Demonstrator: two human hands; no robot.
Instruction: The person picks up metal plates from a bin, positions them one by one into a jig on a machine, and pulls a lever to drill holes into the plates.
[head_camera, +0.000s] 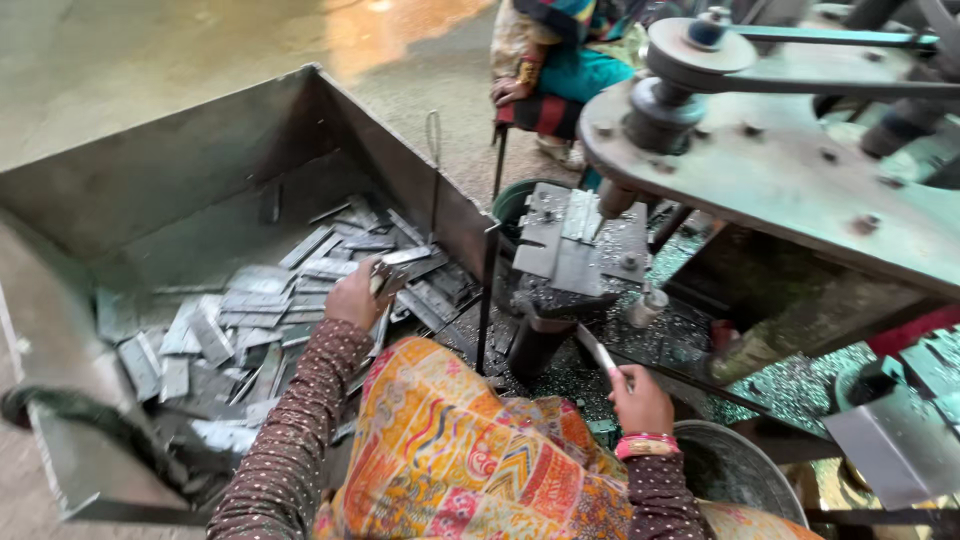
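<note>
My left hand (358, 292) reaches into a big grey metal bin (150, 170) and grips a flat metal plate (392, 270) from the heap of similar plates (250, 300) inside. My right hand (640, 397) holds a curved metal handle (598, 350) that runs up toward the press machine. A metal plate (570, 240) lies on the machine's bed under the round punch (614, 197). My sleeves are brown with dots, and an orange patterned cloth covers my lap.
The green press machine (800, 170) with its belt pulley fills the upper right. Metal chips litter the bed (680, 340). A round metal basin (740, 470) sits at the lower right. Another person (560, 60) sits on a stool beyond the machine.
</note>
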